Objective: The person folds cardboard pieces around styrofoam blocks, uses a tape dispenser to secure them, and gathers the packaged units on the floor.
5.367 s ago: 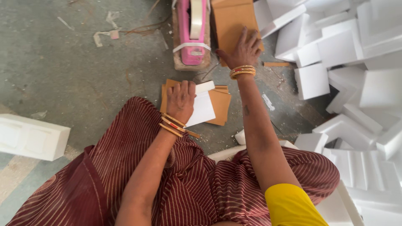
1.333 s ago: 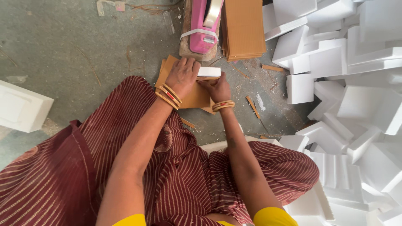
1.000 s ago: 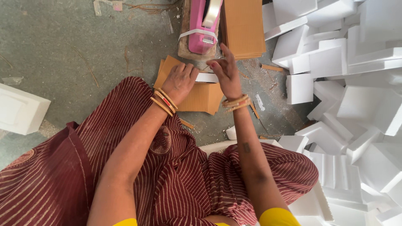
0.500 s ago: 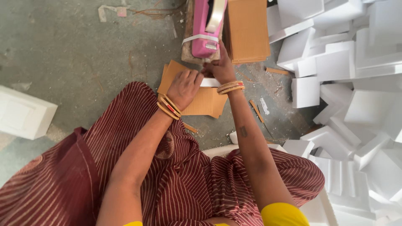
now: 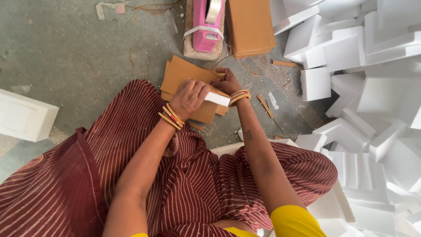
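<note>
Pinning white foam block (image 5: pixel 218 99) onto brown card sheets (image 5: pixel 186 77) on floor ahead; we are clenching left hand (image 5: pixel 189 97) over it, right hand (image 5: pixel 228 82) gripping far end, steadying it for wrapping.

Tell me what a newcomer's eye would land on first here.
First the two hands at centre: the left hand grips a white foam block on brown cardboard sheets, the right hand beside it. Above stands a pink tape dispenser, and white foam pieces crowd the right side.
</note>
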